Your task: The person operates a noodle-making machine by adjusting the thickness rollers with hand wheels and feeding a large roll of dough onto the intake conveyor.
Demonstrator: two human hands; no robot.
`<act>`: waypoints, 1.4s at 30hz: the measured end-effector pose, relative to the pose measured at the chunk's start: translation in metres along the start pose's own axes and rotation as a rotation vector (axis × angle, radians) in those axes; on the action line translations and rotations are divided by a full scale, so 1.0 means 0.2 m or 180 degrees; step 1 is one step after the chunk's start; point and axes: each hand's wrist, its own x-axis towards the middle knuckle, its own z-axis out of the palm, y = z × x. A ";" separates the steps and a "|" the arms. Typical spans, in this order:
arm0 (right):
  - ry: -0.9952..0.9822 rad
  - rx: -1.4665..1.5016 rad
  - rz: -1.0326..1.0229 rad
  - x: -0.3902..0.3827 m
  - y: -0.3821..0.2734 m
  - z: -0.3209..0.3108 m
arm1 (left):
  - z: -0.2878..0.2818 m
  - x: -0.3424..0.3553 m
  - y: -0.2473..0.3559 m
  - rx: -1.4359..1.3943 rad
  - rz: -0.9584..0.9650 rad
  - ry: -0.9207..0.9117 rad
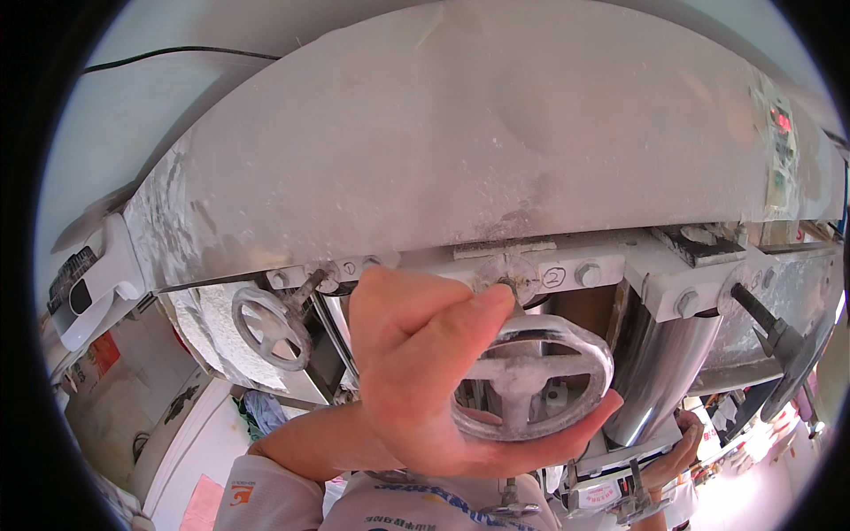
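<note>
My left hand (pixel 416 372) reaches in from the lower left and is closed around a metal handwheel (pixel 598 367). Its thumb lies over the wheel's upper left side, and its fingers run under the lower rim. Behind the wheel, a shaft enters a pale, flour-dusted machine housing (pixel 398 150). Lower right, my right hand (pixel 682 451) has its fingers curled at the end of a metal bracket (pixel 633 504), below a shiny steel roller (pixel 668 372). What those fingers grip is partly hidden.
A second handwheel (pixel 273 329) sticks out on the left and a third (pixel 788 354) on the right, seen nearly edge-on. Bolts line the white bar (pixel 611 261) under the housing. A lit red display (pixel 781 119) sits upper right. A white bracket-shaped part (pixel 102 283) juts out at far left.
</note>
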 end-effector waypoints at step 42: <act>0.0637 0.0319 -0.0750 -0.03 0.06 -0.02 | -0.07 -0.12 0.35 0.1265 0.1666 -0.0099</act>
